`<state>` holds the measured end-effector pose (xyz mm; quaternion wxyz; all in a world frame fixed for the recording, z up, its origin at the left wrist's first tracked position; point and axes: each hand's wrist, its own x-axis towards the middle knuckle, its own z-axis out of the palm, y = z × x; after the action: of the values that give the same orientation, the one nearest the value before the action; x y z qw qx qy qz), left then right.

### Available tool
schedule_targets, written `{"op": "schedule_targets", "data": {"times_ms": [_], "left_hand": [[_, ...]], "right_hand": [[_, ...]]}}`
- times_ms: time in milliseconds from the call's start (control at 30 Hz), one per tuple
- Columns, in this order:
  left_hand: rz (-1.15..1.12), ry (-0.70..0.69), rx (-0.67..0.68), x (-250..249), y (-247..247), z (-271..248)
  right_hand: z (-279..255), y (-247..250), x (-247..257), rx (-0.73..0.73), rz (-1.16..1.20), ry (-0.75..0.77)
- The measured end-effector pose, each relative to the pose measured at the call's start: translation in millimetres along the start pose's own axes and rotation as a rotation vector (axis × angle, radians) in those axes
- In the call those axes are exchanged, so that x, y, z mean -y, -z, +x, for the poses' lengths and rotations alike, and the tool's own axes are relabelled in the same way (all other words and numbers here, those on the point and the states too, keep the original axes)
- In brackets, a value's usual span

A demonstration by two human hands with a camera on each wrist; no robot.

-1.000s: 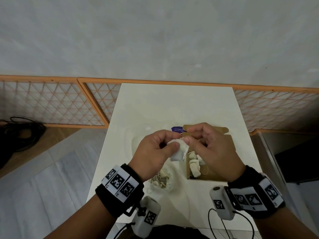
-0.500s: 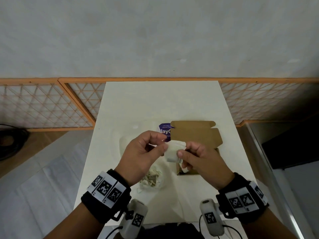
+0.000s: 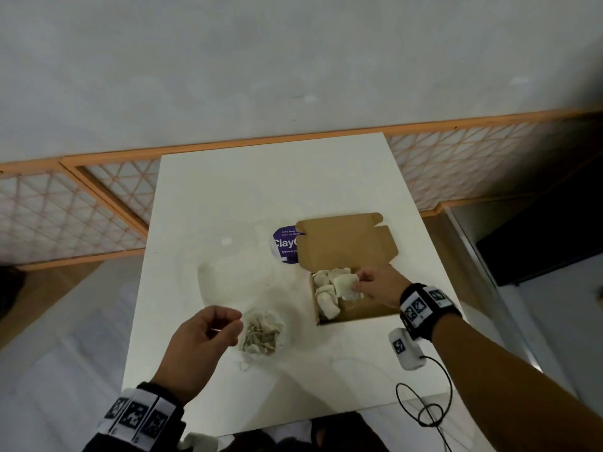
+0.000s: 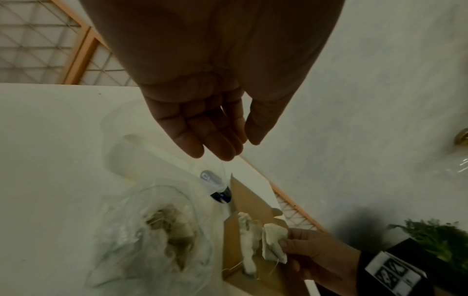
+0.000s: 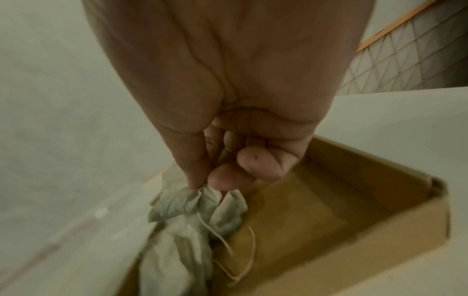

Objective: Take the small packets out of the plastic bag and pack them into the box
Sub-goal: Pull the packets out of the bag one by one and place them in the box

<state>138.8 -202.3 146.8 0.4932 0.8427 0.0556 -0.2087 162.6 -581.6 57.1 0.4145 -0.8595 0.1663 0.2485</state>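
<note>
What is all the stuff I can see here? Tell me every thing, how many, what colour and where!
table: one, white, in the middle, against the wall.
box: one, brown cardboard, open, on the table's right side.
packets in the box: several, whitish, along its left side.
held packet: one, whitish, over the box.
plastic bag: one, clear, with more packets inside, left of the box.
round sticker: one, purple, beside the box's lid.
lattice panels: orange-framed, behind the table.
cable: one, black, at the table's near right corner.
left hand: empty, fingers loosely curled, beside the bag.
right hand: pinches the held packet.
</note>
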Motion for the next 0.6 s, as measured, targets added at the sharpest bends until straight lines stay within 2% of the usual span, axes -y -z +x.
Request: {"op": "schedule_targets", "data": {"times_ms": [133,233,400,600], "left_hand": [[0.111,0.029,0.023,14,-6,1],[0.186,0.029,0.057,25,-10,0],[0.207,0.055,0.087,36,-19,-1],[0.334,0.019,0.122,40,-34,11]], "right_hand": [[32,-21,-16,-0.008,-0.027,-0.124],[39,-34,-21,-0.070,-0.017,-0.178],[42,-51,-30,-0.191,0.090,-0.206],[20,-52,-20,-0.246,0.174,-0.217]]}}
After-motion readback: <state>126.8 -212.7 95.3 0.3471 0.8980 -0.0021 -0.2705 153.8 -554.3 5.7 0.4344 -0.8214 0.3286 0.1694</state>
